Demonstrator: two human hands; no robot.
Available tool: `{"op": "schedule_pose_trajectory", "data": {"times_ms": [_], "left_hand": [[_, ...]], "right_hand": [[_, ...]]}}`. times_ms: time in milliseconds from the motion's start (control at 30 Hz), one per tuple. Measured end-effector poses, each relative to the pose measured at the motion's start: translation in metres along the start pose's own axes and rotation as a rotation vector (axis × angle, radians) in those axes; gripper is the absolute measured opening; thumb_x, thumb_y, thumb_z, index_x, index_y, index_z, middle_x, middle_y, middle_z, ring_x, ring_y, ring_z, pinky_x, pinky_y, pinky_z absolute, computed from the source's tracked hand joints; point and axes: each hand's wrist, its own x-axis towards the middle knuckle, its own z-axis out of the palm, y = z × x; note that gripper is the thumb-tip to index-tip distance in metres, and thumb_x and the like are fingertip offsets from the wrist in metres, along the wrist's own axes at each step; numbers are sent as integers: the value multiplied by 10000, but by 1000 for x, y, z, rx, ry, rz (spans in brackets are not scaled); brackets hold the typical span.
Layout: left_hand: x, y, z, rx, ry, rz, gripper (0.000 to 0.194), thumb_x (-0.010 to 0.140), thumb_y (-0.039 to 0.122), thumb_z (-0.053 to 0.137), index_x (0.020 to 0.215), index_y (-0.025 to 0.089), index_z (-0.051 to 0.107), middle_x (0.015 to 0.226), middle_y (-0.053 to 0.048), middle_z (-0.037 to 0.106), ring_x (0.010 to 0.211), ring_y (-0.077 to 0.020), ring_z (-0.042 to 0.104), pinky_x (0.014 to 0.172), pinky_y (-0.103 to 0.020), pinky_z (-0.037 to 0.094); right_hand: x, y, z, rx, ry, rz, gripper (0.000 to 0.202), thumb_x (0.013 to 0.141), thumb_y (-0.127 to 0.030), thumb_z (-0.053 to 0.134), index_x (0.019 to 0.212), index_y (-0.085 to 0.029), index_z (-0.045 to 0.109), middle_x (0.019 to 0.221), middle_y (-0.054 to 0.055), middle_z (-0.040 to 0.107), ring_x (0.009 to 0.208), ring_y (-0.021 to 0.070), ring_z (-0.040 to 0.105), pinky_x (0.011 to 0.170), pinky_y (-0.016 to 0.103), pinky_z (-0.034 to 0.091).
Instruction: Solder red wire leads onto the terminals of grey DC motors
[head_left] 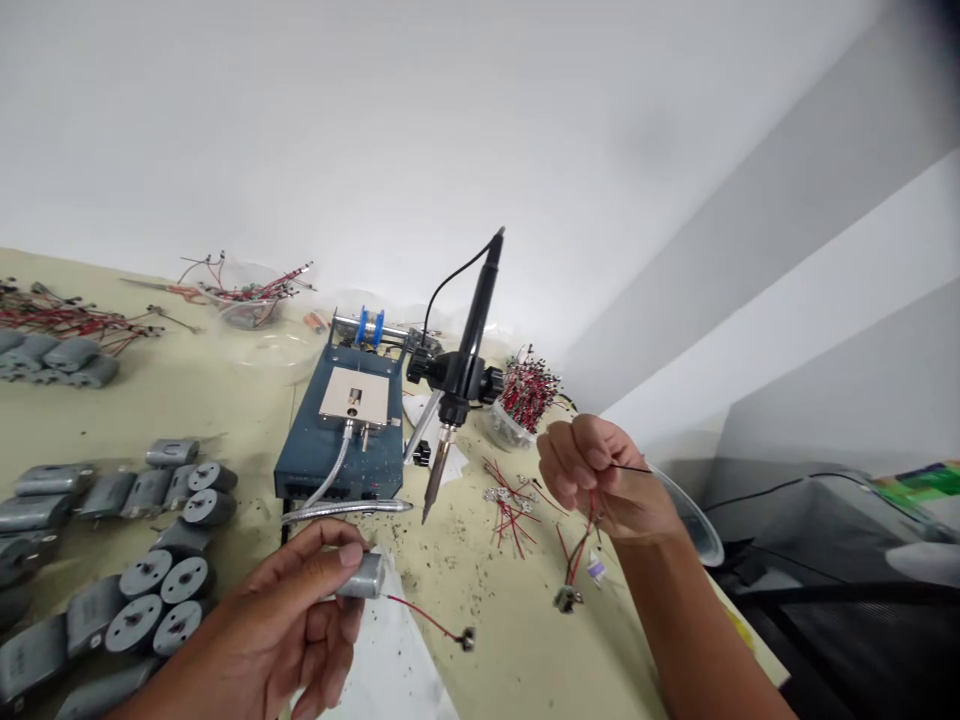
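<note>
The left hand (307, 605) grips a small silver motor (364, 577), its thumb laid along the upper side and the bent fingers closing from behind and below. The motor's near end is hidden in the grasp, while the other end juts out to the right past the thumb tip. From that bare end a thin red lead (424, 614) slants down to a little dark connector (468, 640), which hangs clear of the fingers. White paper (397, 660) lies on the counter (510, 665) beneath the motor, and the flexible metal tube (337, 510) runs just above the knuckles. The soldering iron (478, 310) points its tip down above and to the right of the motor, apart from it. The right hand (600, 470) is curled, thumb and forefinger pinched on thin wires (577, 550); one black strand sticks out to the right of the fingertips, and red and dark strands hang below them to a small part (568, 599). Loose red wires (517, 520) lie to the left of this hand, and grey motors (146, 572) crowd the counter beyond the left wrist.
</note>
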Motion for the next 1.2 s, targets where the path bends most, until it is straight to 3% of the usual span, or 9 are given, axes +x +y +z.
{"op": "schedule_pose_trajectory", "data": {"times_ms": [100, 200, 300, 433, 600, 767, 900, 1100, 1200], "left_hand": [[-1, 5, 9, -6, -41, 48, 607, 585, 599, 1101, 836, 199, 720, 602, 23, 728, 384, -108, 621, 316, -144, 404], [-1, 7, 15, 0, -72, 68, 593, 628, 622, 1080, 720, 172, 706, 615, 12, 723, 377, -79, 603, 315, -130, 408], [1, 5, 18, -37, -79, 82, 530, 721, 591, 1043, 750, 179, 711, 632, 36, 712, 364, -79, 606, 300, -126, 405], [6, 3, 21, -114, -50, 115, 443, 750, 501, 1033, 898, 207, 736, 678, 48, 746, 439, -156, 716, 305, -165, 487], [7, 5, 24, -144, -53, 100, 436, 745, 447, 1042, 968, 194, 765, 685, 24, 783, 480, -178, 745, 335, -186, 537], [1, 7, 28, -153, -77, 170, 285, 839, 367, 994, 951, 166, 827, 770, 4, 796, 579, -147, 764, 425, -176, 590], [1, 8, 30, -167, -59, 196, 287, 817, 314, 1013, 991, 168, 836, 802, 1, 801, 636, -148, 759, 455, -186, 617], [5, 5, 32, -232, -70, 196, 303, 785, 263, 1018, 1004, 157, 839, 800, 2, 782, 627, -153, 743, 432, -192, 612], [4, 5, 33, -267, -98, 190, 281, 781, 253, 1020, 983, 156, 852, 772, -1, 770, 633, -153, 738, 445, -188, 616]], "right_hand": [[-5, -5, 12, 1, -38, 62, 404, 969, -483, 893, 792, -243, 620, 586, -82, 427, 444, 81, 346, 416, 187, 339], [-10, -7, 19, -19, -68, 111, 262, 1017, -450, 854, 880, -262, 732, 588, -89, 453, 402, 52, 280, 401, 182, 282], [-14, -8, 28, -107, -60, 130, 147, 1023, -377, 857, 930, -278, 801, 644, -53, 583, 440, 56, 401, 417, 160, 334], [-17, -10, 49, -517, 5, 59, 123, 1014, -309, 856, 899, -289, 817, 742, -14, 740, 612, 95, 660, 566, 139, 540], [-17, -9, 71, -752, -12, -36, 101, 1038, -232, 790, 974, -310, 791, 809, -22, 800, 649, 122, 736, 546, 152, 553], [-20, -5, 73, -897, -29, -133, 135, 1041, -186, 764, 1013, -318, 765, 842, -22, 807, 679, 147, 754, 490, 182, 529], [-25, -4, 74, -948, 2, -158, 178, 1043, -162, 753, 1075, -335, 778, 833, -22, 780, 658, 150, 718, 399, 199, 450], [-26, -1, 77, -927, 83, -151, 98, 1007, -240, 827, 1031, -336, 836, 832, 16, 777, 668, 201, 715, 427, 276, 481], [-28, 1, 70, -959, 47, -161, 130, 997, -225, 824, 1056, -338, 851, 843, 21, 779, 664, 209, 725, 449, 289, 505]]}}
